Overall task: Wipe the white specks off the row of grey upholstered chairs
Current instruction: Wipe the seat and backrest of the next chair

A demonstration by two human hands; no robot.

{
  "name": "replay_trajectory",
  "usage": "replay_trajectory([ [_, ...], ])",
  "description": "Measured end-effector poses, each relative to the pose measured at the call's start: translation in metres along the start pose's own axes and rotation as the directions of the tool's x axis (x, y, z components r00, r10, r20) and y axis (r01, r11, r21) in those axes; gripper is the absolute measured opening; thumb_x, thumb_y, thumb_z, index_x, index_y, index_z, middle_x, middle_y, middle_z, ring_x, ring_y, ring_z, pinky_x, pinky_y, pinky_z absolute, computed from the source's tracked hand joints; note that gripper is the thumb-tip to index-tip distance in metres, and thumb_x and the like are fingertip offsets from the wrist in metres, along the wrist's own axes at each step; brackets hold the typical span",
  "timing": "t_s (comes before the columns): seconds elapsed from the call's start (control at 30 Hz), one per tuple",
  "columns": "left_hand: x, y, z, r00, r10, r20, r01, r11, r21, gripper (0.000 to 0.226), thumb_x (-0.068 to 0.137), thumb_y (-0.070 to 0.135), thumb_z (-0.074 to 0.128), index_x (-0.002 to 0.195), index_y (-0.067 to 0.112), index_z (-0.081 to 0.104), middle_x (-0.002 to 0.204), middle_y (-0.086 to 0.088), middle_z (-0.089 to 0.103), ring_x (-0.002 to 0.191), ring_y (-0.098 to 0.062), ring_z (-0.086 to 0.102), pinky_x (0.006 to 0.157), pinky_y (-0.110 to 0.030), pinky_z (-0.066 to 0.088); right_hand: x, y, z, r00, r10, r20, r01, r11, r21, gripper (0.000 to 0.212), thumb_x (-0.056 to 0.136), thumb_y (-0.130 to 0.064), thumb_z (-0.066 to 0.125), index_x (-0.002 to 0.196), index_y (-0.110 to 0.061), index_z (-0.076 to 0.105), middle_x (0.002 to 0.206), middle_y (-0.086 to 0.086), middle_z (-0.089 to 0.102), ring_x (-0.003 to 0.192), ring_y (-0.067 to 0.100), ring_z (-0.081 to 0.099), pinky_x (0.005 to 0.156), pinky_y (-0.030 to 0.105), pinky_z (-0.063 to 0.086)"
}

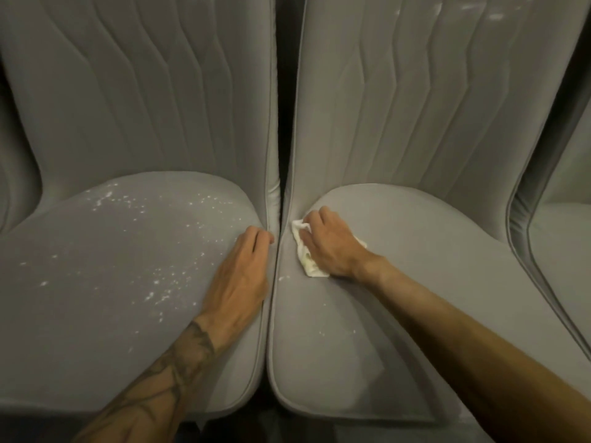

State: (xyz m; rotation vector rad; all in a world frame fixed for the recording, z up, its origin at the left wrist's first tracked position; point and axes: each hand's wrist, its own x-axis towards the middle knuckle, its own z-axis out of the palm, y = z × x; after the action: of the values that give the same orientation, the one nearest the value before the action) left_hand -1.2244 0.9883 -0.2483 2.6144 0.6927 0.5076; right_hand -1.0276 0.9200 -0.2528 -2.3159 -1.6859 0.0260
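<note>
White-cream cloth (pixel 308 268) is bunched under our right hand (pixel 329 247). The fingers are curled over it and gripping, pressing it onto the right seat (pixel 415 298) just right of frame centre, tight against that seat's left edge.

Our left hand (pixel 243 270) lies palm-down on the right edge of the left seat (pixel 96 314), just across the gap (pixel 278 123). Its fingertips bend toward the gap and it grasps nothing; it looks like a brace.

Where the white specks (pixel 160 282) are:
- The bulk is on the left seat, a broad scatter running from its upper left, near the backrest, down toward frame centre. All of it is left of the cloth, with the left hand in between.
- A few strays sit on the right seat: one just below-left of the cloth, and a faint pair lower, toward the front.
- There are some smears on the right backrest (pixel 463 91), at the top right of the frame.

Our read is that the right seat is nearly done and the left seat is untouched. The nearest target lies down-left of the cloth, a short pull along the seat edge. After that the cloth has to cross the gap leftward. The left hand is nearer the main scatter but has no cloth, so we would either swap hands or move that hand out of the way.
</note>
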Motion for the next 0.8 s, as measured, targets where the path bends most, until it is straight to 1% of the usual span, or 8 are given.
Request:
replay_trajectory([
  [0.1, -0.002, -0.003, 0.002, 1.000, -0.008, -0.015, 0.008, 1.000, -0.026, 0.034, 0.088, -0.015, 0.052, 0.118, -0.001, 0.057, 0.113, -0.019, 0.054, 0.094, -0.028, 0.054, 0.078, -0.043, 0.051, -0.039, -0.033, 0.013, 0.973, -0.232, -0.003, 0.231, 0.966, 0.112, 0.029, 0.104, -0.031, 0.039, 0.106, -0.006, 0.053, 0.103, 0.013, 0.051, 0.087, 0.028, 0.047, 0.082, 0.036, 0.036],
  [0.17, -0.003, -0.004, 0.001, 0.999, 0.001, -0.036, -0.001, 1.000, -0.011, 0.027, 0.092, -0.008, 0.055, 0.117, 0.002, 0.055, 0.114, -0.017, 0.053, 0.098, -0.029, 0.053, 0.079, -0.044, 0.049, -0.056, -0.037, 0.015, 0.950, -0.312, 0.030, 0.303, 0.937, 0.172, 0.030, 0.104, -0.034, 0.038, 0.104, -0.008, 0.053, 0.099, 0.009, 0.049, 0.083, 0.023, 0.045, 0.079, 0.033, 0.034],
  [0.33, -0.004, -0.001, 0.001, 1.000, -0.013, -0.012, 0.013, 1.000, -0.028, 0.043, 0.081, -0.018, 0.044, 0.120, -0.004, 0.055, 0.114, -0.023, 0.053, 0.098, -0.034, 0.054, 0.084, -0.044, 0.048, -0.020, -0.035, 0.004, 0.994, -0.111, 0.018, 0.109, 0.990, 0.091, 0.026, 0.104, -0.027, 0.043, 0.112, -0.004, 0.054, 0.109, 0.015, 0.051, 0.097, 0.031, 0.049, 0.090, 0.041, 0.039],
  [0.47, -0.005, -0.004, 0.003, 0.999, 0.002, -0.038, -0.002, 1.000, -0.020, 0.034, 0.088, -0.011, 0.051, 0.119, 0.003, 0.053, 0.116, -0.016, 0.052, 0.099, -0.027, 0.052, 0.083, -0.042, 0.048, -0.070, -0.043, 0.011, 0.945, -0.326, 0.041, 0.319, 0.941, 0.112, 0.026, 0.104, -0.033, 0.040, 0.103, -0.011, 0.054, 0.097, 0.006, 0.048, 0.083, 0.023, 0.045, 0.079, 0.035, 0.037],
  [0.5, -0.005, -0.005, 0.003, 0.999, 0.005, -0.037, -0.005, 1.000, -0.010, 0.035, 0.087, -0.011, 0.052, 0.120, 0.003, 0.053, 0.116, -0.016, 0.052, 0.100, -0.028, 0.052, 0.083, -0.042, 0.048, -0.073, -0.039, 0.009, 0.940, -0.333, 0.070, 0.322, 0.938, 0.129, 0.026, 0.105, -0.035, 0.039, 0.104, -0.012, 0.053, 0.097, 0.004, 0.047, 0.083, 0.021, 0.045, 0.079, 0.033, 0.037],
  [0.67, -0.003, -0.002, 0.003, 1.000, 0.016, -0.026, -0.016, 1.000, -0.004, 0.044, 0.084, -0.004, 0.029, 0.118, -0.003, 0.057, 0.114, -0.024, 0.055, 0.098, -0.037, 0.056, 0.083, -0.047, 0.049, -0.026, -0.034, -0.003, 0.997, -0.050, 0.051, 0.047, 0.997, 0.064, 0.027, 0.104, -0.029, 0.043, 0.116, -0.007, 0.054, 0.112, 0.014, 0.050, 0.099, 0.031, 0.050, 0.091, 0.043, 0.039],
  [0.73, -0.004, -0.005, 0.006, 0.999, 0.005, -0.044, -0.005, 1.000, -0.015, 0.037, 0.089, -0.002, 0.032, 0.118, -0.001, 0.057, 0.113, -0.023, 0.055, 0.098, -0.038, 0.056, 0.082, -0.051, 0.051, -0.047, -0.042, 0.003, 0.991, -0.130, 0.037, 0.128, 0.990, 0.052, 0.027, 0.104, -0.031, 0.040, 0.113, -0.009, 0.053, 0.110, 0.011, 0.050, 0.095, 0.028, 0.049, 0.089, 0.040, 0.039],
  [0.8, -0.004, -0.008, 0.010, 0.999, 0.018, -0.052, -0.017, 1.000, 0.025, 0.025, 0.098, -0.001, 0.040, 0.117, 0.005, 0.056, 0.114, -0.017, 0.053, 0.097, -0.033, 0.055, 0.078, -0.049, 0.051, -0.087, -0.052, 0.002, 0.964, -0.256, 0.071, 0.245, 0.960, 0.131, 0.027, 0.105, -0.036, 0.037, 0.107, -0.014, 0.052, 0.103, 0.004, 0.048, 0.088, 0.021, 0.046, 0.084, 0.032, 0.036],
])
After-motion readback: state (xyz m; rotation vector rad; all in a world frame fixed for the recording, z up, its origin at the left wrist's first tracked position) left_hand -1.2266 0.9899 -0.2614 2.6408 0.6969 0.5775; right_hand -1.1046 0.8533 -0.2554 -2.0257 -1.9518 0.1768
